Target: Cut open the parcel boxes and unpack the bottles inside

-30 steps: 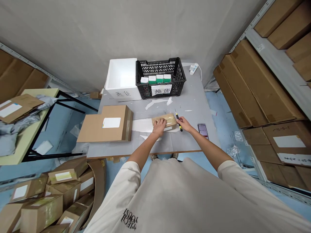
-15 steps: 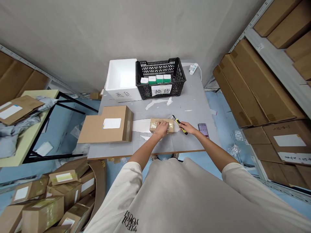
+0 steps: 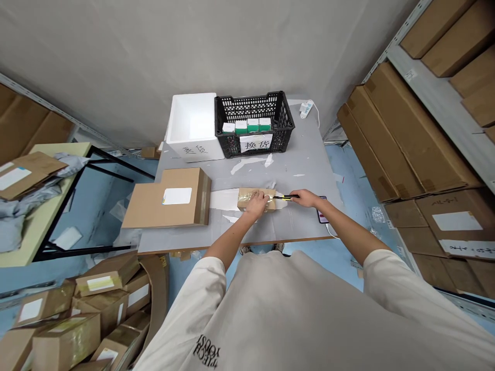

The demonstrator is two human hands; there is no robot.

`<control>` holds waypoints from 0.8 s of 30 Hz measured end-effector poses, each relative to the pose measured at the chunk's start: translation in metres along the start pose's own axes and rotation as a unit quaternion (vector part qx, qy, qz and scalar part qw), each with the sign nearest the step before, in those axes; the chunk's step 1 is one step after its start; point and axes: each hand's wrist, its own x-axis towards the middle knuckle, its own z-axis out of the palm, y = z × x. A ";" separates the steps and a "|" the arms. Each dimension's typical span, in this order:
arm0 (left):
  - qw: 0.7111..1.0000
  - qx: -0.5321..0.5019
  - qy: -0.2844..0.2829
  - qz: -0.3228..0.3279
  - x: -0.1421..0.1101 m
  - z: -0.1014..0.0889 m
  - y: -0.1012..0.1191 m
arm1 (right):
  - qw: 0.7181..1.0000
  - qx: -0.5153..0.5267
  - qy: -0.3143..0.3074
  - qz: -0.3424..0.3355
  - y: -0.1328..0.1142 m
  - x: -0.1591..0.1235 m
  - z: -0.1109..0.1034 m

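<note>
Grey tabletop (image 3: pixel 301 165), dotted with peeled scraps of white tape (image 3: pixel 247 162), stands against a pale wall (image 3: pixel 154 67), beside steel shelving (image 3: pixel 436 93) stacked with corrugated cartons (image 3: pixel 410 139). At the back sit a white foam box (image 3: pixel 191 121) and a black lattice plastic crate (image 3: pixel 251 101) holding small green-and-white cartons (image 3: pixel 242 126). A flat cardboard box (image 3: pixel 166 203) lies near the tabletop's left edge. The left hand (image 3: pixel 255 204) rests palm-down on a small tape-wrapped cardboard parcel (image 3: pixel 247 198), its grip open and flat. The right hand (image 3: pixel 307 198) closes in a narrow grip around a yellow-and-black utility knife (image 3: pixel 286 197), whose tip reaches the parcel's right end, just beside the left hand.
</note>
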 end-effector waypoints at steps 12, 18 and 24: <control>1.000 0.000 0.024 -0.005 -0.004 0.009 -0.001 | 0.991 -0.128 -0.045 -0.018 -0.023 0.037 -0.005; 1.000 -0.021 -0.006 -0.018 -0.005 0.001 0.000 | 0.990 0.108 -0.085 0.021 0.001 0.024 0.005; 0.998 -0.038 -0.026 -0.035 -0.009 -0.006 0.002 | 0.952 0.287 -0.091 0.051 0.005 0.000 0.037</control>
